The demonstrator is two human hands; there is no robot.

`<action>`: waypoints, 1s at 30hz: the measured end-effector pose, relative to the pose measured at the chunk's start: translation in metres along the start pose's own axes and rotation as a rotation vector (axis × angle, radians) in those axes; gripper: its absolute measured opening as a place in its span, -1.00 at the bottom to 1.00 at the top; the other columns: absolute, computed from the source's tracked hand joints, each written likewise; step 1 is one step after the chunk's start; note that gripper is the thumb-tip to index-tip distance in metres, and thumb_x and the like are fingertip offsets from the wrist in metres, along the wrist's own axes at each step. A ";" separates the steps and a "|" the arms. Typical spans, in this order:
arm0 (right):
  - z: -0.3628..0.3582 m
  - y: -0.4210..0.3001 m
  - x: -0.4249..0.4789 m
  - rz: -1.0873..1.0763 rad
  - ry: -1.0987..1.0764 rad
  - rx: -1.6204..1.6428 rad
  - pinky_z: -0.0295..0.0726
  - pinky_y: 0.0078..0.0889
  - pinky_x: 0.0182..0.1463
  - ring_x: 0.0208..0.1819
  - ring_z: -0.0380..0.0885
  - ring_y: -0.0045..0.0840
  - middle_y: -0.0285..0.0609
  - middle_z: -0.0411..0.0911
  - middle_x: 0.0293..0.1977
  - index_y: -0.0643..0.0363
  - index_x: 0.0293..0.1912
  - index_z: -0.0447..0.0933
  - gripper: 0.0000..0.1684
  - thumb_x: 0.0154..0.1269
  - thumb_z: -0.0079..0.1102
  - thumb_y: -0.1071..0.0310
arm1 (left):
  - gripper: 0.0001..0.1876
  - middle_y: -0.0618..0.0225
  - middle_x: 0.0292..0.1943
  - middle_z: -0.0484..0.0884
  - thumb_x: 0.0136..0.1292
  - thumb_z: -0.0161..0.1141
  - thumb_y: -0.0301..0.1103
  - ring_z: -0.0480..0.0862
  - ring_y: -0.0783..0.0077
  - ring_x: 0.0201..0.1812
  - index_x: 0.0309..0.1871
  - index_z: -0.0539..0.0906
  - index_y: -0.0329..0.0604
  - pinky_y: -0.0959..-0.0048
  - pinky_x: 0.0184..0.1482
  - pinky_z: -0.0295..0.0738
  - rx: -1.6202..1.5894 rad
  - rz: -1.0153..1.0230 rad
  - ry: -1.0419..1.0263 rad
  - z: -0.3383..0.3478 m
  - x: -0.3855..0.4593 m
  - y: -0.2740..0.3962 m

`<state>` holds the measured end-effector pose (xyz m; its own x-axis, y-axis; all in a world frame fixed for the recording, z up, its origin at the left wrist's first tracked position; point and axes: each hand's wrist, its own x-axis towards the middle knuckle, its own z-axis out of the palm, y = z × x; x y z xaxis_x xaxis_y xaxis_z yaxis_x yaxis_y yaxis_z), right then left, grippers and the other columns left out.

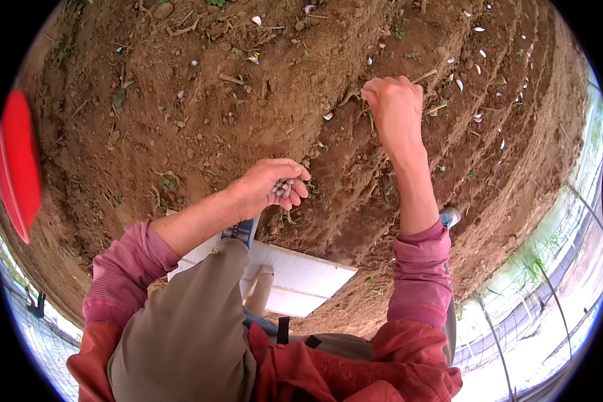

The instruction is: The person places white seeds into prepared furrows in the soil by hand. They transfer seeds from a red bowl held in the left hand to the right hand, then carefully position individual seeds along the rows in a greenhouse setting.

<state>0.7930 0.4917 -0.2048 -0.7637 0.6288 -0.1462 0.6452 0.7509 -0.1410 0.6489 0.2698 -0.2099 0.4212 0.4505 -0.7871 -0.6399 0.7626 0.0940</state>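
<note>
My left hand (pixel 276 186), palm up and fingers curled, cups several small greyish-brown pieces (pixel 283 188) that look like seeds or small cloves. Out over the tilled brown soil (pixel 281 100), my right hand (pixel 394 105) reaches down with its fingers bent together. Its fingertips are close to the ground beside a dry twig, and whether they pinch something cannot be seen. Pale garlic cloves lie on the soil, one (pixel 327 116) to the left of my right hand and another (pixel 460 85) to its right, among several more in rows.
A red plastic object (pixel 17 166), perhaps a basin, stands at the far left. A white board (pixel 306 276) lies by my legs, with a pale post-like piece (pixel 260 291) on it. My shoes rest on the soil. Netting and thin poles (pixel 497 346) edge the ground at the lower right.
</note>
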 end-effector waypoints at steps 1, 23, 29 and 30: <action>0.006 0.002 0.003 0.006 -0.014 0.009 0.38 -0.21 -0.11 -0.28 0.53 -0.33 -0.20 0.59 -0.49 0.12 -0.48 0.60 -0.95 0.03 0.23 0.49 | -0.76 0.21 -0.36 0.68 0.49 -0.02 -0.28 0.68 0.44 -0.37 -0.08 0.58 -0.27 0.48 -0.36 0.59 0.001 -0.007 0.003 0.003 0.000 0.001; -0.006 0.014 -0.010 0.083 0.002 -0.083 0.47 -0.21 -0.12 -0.24 0.59 -0.37 -0.25 0.64 -0.39 -0.02 -0.15 0.66 -0.73 0.10 0.40 0.25 | -0.75 0.22 -0.36 0.68 0.49 -0.01 -0.26 0.68 0.44 -0.38 -0.08 0.58 -0.27 0.51 -0.38 0.59 0.032 0.007 -0.014 0.016 0.005 -0.005; 0.014 0.009 -0.004 0.029 0.121 -0.062 0.43 -0.17 -0.14 -0.21 0.56 -0.32 -0.20 0.57 -0.38 0.02 -0.23 0.59 -0.75 0.04 0.39 0.27 | -0.75 0.21 -0.36 0.68 0.47 0.00 -0.28 0.67 0.45 -0.39 -0.07 0.58 -0.28 0.50 -0.38 0.58 0.038 0.050 0.001 0.020 0.007 0.007; 0.017 0.010 -0.003 0.011 0.105 -0.073 0.43 -0.17 -0.14 -0.21 0.56 -0.32 -0.19 0.57 -0.38 0.03 -0.24 0.59 -0.78 0.05 0.35 0.30 | -0.75 0.21 -0.36 0.68 0.46 0.01 -0.28 0.66 0.46 -0.40 -0.07 0.58 -0.29 0.50 -0.38 0.58 0.042 0.056 0.003 0.019 0.007 0.011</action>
<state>0.8018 0.4936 -0.2227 -0.7570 0.6519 -0.0438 0.6533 0.7540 -0.0682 0.6576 0.2902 -0.2028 0.3840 0.4915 -0.7816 -0.6349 0.7553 0.1630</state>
